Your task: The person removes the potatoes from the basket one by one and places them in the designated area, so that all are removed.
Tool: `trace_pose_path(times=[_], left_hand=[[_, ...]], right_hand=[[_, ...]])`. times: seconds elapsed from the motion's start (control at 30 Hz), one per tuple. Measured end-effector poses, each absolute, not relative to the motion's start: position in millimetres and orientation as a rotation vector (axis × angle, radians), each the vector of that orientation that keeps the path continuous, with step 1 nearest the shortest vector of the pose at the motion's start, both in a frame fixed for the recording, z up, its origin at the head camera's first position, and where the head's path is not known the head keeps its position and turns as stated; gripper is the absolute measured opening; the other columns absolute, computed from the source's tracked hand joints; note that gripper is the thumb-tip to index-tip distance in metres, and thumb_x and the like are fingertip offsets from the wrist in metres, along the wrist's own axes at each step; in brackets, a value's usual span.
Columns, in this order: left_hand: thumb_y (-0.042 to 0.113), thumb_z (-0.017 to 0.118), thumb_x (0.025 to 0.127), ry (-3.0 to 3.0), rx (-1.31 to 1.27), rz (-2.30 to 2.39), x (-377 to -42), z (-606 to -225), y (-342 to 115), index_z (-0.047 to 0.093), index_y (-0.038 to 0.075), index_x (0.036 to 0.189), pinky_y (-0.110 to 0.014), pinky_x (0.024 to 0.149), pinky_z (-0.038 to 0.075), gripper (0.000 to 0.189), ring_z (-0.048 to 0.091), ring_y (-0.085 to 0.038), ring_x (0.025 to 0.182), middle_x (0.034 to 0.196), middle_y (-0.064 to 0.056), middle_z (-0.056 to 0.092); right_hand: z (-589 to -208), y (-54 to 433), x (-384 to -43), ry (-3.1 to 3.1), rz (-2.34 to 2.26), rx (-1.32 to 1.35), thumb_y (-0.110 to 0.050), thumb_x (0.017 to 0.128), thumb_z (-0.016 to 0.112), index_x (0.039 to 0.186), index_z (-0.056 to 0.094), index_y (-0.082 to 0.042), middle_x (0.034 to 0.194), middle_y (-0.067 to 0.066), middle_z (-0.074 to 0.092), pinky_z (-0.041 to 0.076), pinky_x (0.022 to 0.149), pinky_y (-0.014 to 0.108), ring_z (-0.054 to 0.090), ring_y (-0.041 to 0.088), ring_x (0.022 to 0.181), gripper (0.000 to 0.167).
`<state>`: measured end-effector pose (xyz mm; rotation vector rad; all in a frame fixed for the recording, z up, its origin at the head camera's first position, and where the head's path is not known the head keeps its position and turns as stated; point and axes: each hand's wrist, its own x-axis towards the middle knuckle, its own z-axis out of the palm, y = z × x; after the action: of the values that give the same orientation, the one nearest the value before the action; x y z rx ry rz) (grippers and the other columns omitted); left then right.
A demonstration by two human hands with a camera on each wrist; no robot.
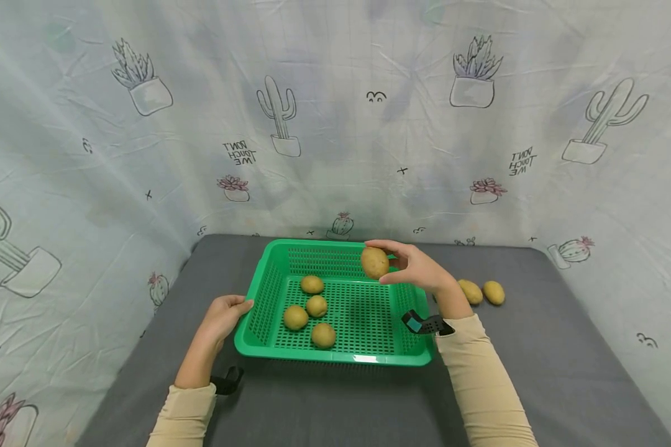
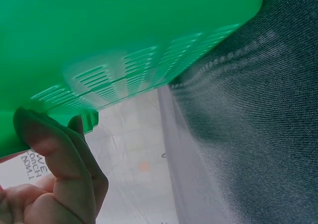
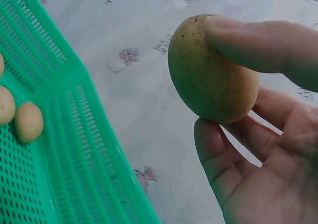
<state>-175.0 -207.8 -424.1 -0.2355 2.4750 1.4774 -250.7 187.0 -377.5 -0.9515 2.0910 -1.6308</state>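
Observation:
A potato (image 1: pixel 374 263) is pinched between the thumb and fingers of my right hand (image 1: pixel 416 267), held above the back right part of a green plastic basket (image 1: pixel 335 356). The right wrist view shows the same potato (image 3: pixel 211 70) between thumb and fingertips. My left hand (image 1: pixel 223 318) grips the basket's left rim, thumb on top; its curled fingers (image 2: pixel 64 159) show under the rim in the left wrist view. Inside the basket, toward the left and middle, lie several potatoes, among them one at the back (image 1: pixel 312 284) and one near the front (image 1: pixel 323 335).
On the grey tabletop (image 1: pixel 542 335), right of the basket, lie more potatoes, one at the far right (image 1: pixel 494 292) and another (image 1: pixel 470 291) partly behind my right forearm. A pale curtain (image 1: pixel 335 124) with cactus drawings hangs behind and beside the table.

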Motion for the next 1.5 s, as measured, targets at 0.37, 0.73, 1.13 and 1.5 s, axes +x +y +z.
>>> trace_pose_path(times=[0.37, 0.73, 1.13, 1.5], left_hand=[[0.022, 0.047, 0.101, 2.464, -0.243, 1.485, -174, -421, -206, 0.033, -0.014, 0.139, -0.06, 0.107, 0.029, 0.055, 0.027, -0.048, 0.134, 0.144, -0.034, 0.031], [0.021, 0.046, 0.101, 2.465, -0.222, 1.474, -176, -422, -205, 0.033, -0.015, 0.139, -0.06, 0.107, 0.029, 0.054, 0.027, -0.049, 0.134, 0.144, -0.034, 0.032], [0.023, 0.046, 0.1, 2.474, -0.228, 1.46, -178, -423, -208, 0.032, -0.014, 0.14, -0.06, 0.108, 0.029, 0.056, 0.027, -0.049, 0.134, 0.144, -0.034, 0.031], [0.022, 0.047, 0.1, 2.48, -0.233, 1.457, -177, -423, -207, 0.035, -0.014, 0.139, -0.06, 0.106, 0.03, 0.055, 0.03, -0.048, 0.133, 0.143, -0.034, 0.034]], right_hand=[[-376, 226, -235, 2.152, -1.697, -0.999, 0.004, 0.084, 0.067, 0.145, 0.034, 0.002, 0.145, 0.015, 0.039, 0.051, 0.088, 0.027, 0.054, 0.012, 0.112, 0.069], [-387, 275, -216, 2.303, -1.742, -0.94, 0.01, 0.083, 0.066, 0.145, 0.032, 0.004, 0.139, -0.004, 0.044, 0.053, 0.082, 0.024, 0.058, 0.01, 0.108, 0.071], [-404, 332, -206, 2.553, -1.795, -0.71, 0.008, 0.086, 0.063, 0.147, 0.034, -0.006, 0.139, -0.009, 0.042, 0.048, 0.085, 0.012, 0.052, -0.002, 0.114, 0.07], [-426, 373, -198, 2.621, -1.793, -0.362, 0.0, 0.089, 0.064, 0.149, 0.034, -0.016, 0.126, -0.016, 0.043, 0.048, 0.078, 0.011, 0.053, -0.005, 0.104, 0.069]])
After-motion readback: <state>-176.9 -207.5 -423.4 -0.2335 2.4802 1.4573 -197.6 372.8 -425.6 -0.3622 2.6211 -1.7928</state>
